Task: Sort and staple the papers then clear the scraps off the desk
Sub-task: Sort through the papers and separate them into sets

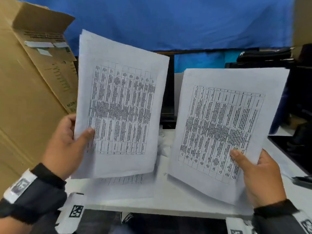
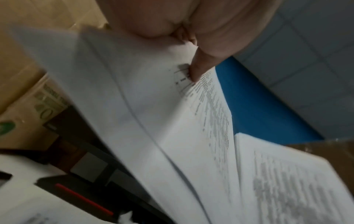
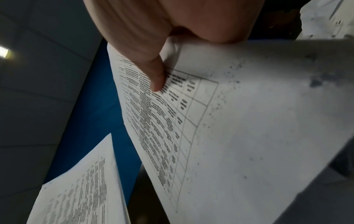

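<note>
Two sets of white printed sheets with dense tables are held up above the white desk [image 1: 168,205]. My left hand [image 1: 67,142] pinches the left set of papers [image 1: 121,105] at its lower left edge, thumb on the front; the left wrist view shows several sheets [image 2: 162,121] under the thumb. My right hand [image 1: 256,174] pinches the right set of papers [image 1: 222,129] at its lower right corner, thumb [image 3: 153,72] pressed on the table print [image 3: 210,128]. More printed sheets [image 1: 121,184] lie flat on the desk below. A crumpled white scrap [image 1: 163,146] lies between the two sets.
A large cardboard box [image 1: 30,92] stands at the left. Blue cloth [image 1: 168,22] hangs behind. Dark equipment [image 1: 290,98] fills the right side, and a black object [image 1: 302,181] lies at the desk's right edge. A black device with a red stripe [image 2: 82,198] sits on the desk.
</note>
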`<act>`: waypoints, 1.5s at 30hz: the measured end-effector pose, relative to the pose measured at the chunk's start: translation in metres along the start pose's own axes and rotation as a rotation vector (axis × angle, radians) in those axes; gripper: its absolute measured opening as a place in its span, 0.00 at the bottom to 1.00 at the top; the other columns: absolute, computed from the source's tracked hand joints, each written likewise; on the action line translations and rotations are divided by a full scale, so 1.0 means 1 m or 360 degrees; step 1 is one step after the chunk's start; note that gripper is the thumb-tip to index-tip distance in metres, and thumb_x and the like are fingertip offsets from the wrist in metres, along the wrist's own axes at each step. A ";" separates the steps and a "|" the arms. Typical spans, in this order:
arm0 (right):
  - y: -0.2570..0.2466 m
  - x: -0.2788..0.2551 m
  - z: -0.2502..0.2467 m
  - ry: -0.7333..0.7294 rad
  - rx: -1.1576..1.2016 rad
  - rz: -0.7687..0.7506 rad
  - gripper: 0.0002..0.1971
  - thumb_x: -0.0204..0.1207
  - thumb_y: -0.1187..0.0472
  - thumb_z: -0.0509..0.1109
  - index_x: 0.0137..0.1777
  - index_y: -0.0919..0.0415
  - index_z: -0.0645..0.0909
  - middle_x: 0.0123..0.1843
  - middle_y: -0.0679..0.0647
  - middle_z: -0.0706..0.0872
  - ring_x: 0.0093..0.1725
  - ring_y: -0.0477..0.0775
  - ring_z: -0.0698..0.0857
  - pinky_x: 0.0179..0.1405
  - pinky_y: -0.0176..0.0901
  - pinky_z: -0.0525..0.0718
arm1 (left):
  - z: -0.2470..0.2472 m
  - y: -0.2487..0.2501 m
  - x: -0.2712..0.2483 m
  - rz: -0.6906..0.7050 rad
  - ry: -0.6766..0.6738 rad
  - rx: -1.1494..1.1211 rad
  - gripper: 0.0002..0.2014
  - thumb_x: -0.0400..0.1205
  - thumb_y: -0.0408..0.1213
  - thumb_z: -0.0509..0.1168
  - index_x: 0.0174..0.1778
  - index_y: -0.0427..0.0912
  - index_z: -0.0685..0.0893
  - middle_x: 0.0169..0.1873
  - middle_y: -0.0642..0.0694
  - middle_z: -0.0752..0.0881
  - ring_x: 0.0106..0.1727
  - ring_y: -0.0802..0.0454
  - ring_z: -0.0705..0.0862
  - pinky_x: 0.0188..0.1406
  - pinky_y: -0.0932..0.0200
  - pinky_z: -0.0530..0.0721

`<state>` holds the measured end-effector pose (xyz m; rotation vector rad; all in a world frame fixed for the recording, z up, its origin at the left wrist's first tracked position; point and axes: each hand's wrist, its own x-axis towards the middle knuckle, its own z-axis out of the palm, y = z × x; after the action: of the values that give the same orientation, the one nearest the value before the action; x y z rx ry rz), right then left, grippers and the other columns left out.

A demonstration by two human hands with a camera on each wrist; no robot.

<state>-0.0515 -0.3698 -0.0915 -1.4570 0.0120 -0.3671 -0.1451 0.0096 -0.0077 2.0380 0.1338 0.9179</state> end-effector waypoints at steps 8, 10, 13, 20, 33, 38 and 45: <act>-0.006 -0.016 0.014 -0.0387 0.0115 0.0140 0.10 0.75 0.68 0.74 0.53 0.55 0.86 0.47 0.47 0.94 0.45 0.43 0.93 0.43 0.38 0.90 | 0.065 -0.009 -0.034 -0.0486 -0.0296 -0.0711 0.12 0.84 0.34 0.68 0.61 0.53 0.83 0.56 0.45 0.92 0.58 0.39 0.90 0.62 0.31 0.85; -0.003 -0.023 0.020 -0.0529 0.0223 0.0291 0.12 0.75 0.69 0.74 0.57 0.59 0.88 0.52 0.58 0.94 0.52 0.58 0.93 0.55 0.60 0.89 | 0.093 -0.011 -0.045 -0.0636 -0.0433 -0.0742 0.12 0.86 0.34 0.66 0.65 0.47 0.80 0.57 0.46 0.92 0.59 0.44 0.90 0.65 0.35 0.84; 0.003 -0.031 0.024 -0.0655 0.0160 0.0289 0.10 0.78 0.68 0.73 0.56 0.57 0.89 0.54 0.64 0.92 0.53 0.69 0.91 0.56 0.73 0.86 | 0.130 -0.011 -0.060 -0.0644 -0.0682 -0.0455 0.12 0.87 0.44 0.65 0.66 0.54 0.76 0.56 0.54 0.91 0.59 0.54 0.89 0.66 0.42 0.85; -0.011 -0.034 0.017 -0.0489 0.0147 -0.0170 0.21 0.82 0.40 0.61 0.73 0.41 0.72 0.62 0.40 0.88 0.64 0.45 0.86 0.66 0.50 0.84 | 0.153 0.009 -0.068 -0.0262 -0.0240 -0.0298 0.06 0.87 0.43 0.62 0.55 0.61 0.78 0.45 0.54 0.89 0.45 0.59 0.88 0.41 0.56 0.89; 0.005 -0.027 0.009 -0.0249 -0.0315 -0.0383 0.52 0.77 0.77 0.69 0.82 0.29 0.46 0.64 0.39 0.84 0.59 0.35 0.86 0.49 0.22 0.83 | 0.163 -0.002 -0.107 -0.0118 -0.0259 -0.0700 0.18 0.74 0.63 0.60 0.60 0.71 0.75 0.56 0.66 0.86 0.55 0.65 0.86 0.48 0.70 0.82; 0.002 -0.032 0.014 -0.0424 -0.0519 -0.0473 0.53 0.80 0.71 0.66 0.80 0.23 0.35 0.81 0.20 0.57 0.80 0.27 0.61 0.78 0.33 0.62 | 0.172 -0.005 -0.077 -0.0220 -0.0112 -0.0973 0.52 0.58 0.67 0.77 0.75 0.48 0.66 0.53 0.66 0.90 0.54 0.64 0.90 0.53 0.61 0.85; 0.016 -0.022 0.013 -0.0275 -0.0458 -0.0298 0.25 0.81 0.65 0.68 0.66 0.31 0.73 0.58 0.25 0.85 0.57 0.29 0.84 0.66 0.49 0.82 | 0.163 -0.005 -0.091 -0.0225 -0.0470 -0.0379 0.15 0.90 0.46 0.53 0.72 0.60 0.74 0.63 0.65 0.86 0.66 0.73 0.80 0.62 0.72 0.77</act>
<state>-0.0658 -0.3502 -0.1098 -1.7774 -0.2200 -0.4022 -0.1034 -0.1349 -0.1196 1.8900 0.0060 0.5117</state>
